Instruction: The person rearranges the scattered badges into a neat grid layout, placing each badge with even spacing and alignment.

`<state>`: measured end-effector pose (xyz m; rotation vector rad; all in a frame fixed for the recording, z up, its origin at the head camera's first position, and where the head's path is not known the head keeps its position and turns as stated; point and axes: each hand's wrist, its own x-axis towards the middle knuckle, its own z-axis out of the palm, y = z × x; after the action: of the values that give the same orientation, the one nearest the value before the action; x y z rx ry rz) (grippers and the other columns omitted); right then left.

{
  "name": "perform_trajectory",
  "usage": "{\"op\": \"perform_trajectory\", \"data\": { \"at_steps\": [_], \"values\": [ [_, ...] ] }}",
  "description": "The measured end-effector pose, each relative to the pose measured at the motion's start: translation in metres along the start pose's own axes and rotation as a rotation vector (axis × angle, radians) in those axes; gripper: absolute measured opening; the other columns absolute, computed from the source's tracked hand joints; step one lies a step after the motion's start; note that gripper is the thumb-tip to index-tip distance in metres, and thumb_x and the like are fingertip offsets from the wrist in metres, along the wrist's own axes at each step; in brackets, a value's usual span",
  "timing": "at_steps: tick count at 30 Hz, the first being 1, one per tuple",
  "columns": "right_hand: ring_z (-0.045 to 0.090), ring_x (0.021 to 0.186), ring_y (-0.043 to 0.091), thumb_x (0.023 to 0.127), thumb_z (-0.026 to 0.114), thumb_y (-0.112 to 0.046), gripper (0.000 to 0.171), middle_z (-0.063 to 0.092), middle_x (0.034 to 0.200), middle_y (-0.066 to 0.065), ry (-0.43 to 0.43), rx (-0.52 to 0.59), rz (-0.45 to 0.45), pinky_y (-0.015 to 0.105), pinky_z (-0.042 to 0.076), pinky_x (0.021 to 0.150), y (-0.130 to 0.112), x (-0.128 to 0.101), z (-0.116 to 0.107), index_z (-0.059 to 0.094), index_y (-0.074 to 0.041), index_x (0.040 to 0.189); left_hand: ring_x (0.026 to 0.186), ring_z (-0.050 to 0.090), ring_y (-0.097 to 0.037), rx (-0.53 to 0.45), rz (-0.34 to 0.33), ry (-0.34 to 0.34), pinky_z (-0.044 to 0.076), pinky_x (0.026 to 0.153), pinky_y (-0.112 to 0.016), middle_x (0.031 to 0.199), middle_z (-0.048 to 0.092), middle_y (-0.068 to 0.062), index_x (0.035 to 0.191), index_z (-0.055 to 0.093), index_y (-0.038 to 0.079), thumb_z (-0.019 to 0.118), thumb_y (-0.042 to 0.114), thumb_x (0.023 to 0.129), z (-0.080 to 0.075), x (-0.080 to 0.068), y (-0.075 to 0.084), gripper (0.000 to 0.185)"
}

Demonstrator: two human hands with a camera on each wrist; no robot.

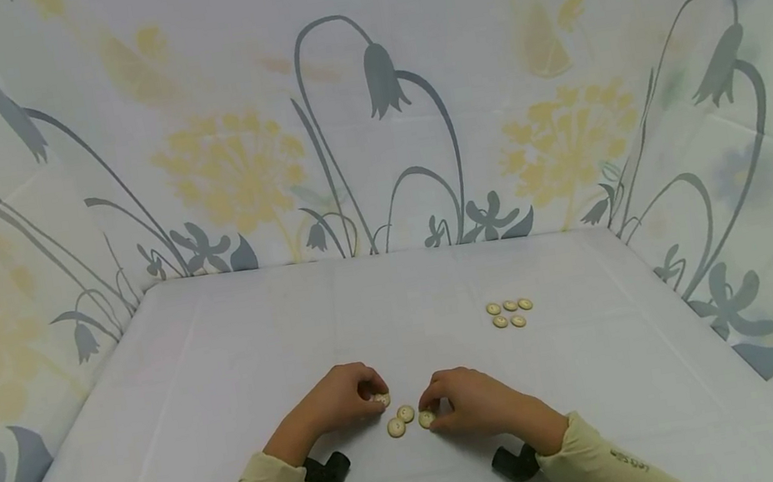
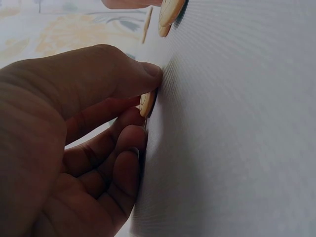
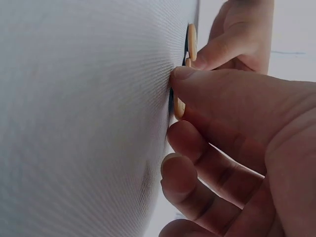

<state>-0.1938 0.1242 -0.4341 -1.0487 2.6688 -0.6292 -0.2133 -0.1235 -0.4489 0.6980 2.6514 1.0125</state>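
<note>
Both hands rest on a white table (image 1: 210,370), close together near its front edge. My left hand (image 1: 377,395) pinches a cream button (image 1: 382,399) that lies flat on the cloth; the left wrist view shows the thumb and fingers curled round this button (image 2: 146,102). A second cream button (image 1: 426,418) is pinched by my right hand (image 1: 430,412), and the right wrist view shows that button (image 3: 178,106) edge-on under the thumb. Two loose buttons (image 1: 401,420) lie between the hands.
Several more cream buttons (image 1: 509,312) sit in a small cluster further back and to the right. Flower-printed cloth walls (image 1: 380,107) enclose the table at the back and on both sides. Black camera mounts (image 1: 327,469) show at the wrists.
</note>
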Motion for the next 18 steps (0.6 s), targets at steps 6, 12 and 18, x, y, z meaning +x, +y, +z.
{"op": "perform_trajectory", "data": {
  "at_steps": [6, 12, 18],
  "values": [
    [0.054, 0.080, 0.002, 0.081, 0.075, -0.026, 0.019, 0.063, 0.091, -0.012, 0.015, -0.041, 0.005, 0.024, 0.046, 0.073, 0.0013, 0.0012, 0.0021, 0.075, -0.019, 0.099, 0.080, 0.052, -0.010, 0.001, -0.001, -0.003, 0.045, 0.070, -0.026, 0.087, 0.061, 0.006, 0.094, 0.072, 0.015, 0.075, 0.015, 0.083, 0.0000, 0.0003, 0.0006, 0.011],
    [0.054, 0.079, 0.001, 0.080, 0.074, -0.027, 0.017, 0.062, 0.089, -0.014, 0.035, -0.077, 0.002, 0.024, 0.046, 0.071, 0.0027, 0.0006, 0.0043, 0.075, -0.021, 0.097, 0.080, 0.053, -0.011, 0.001, -0.007, -0.006, 0.045, 0.070, -0.027, 0.088, 0.061, 0.005, 0.094, 0.072, 0.015, 0.075, 0.015, 0.083, 0.0003, 0.0003, 0.0005, 0.012],
    [0.054, 0.078, 0.001, 0.082, 0.073, -0.026, 0.017, 0.064, 0.089, -0.013, 0.041, -0.059, -0.007, 0.023, 0.046, 0.073, 0.0003, -0.0018, 0.0015, 0.075, -0.020, 0.097, 0.080, 0.053, -0.011, 0.013, -0.002, -0.007, 0.046, 0.070, -0.027, 0.088, 0.062, 0.005, 0.095, 0.072, 0.015, 0.075, 0.017, 0.083, 0.0010, -0.0001, 0.0003, 0.012]
  ]
}}
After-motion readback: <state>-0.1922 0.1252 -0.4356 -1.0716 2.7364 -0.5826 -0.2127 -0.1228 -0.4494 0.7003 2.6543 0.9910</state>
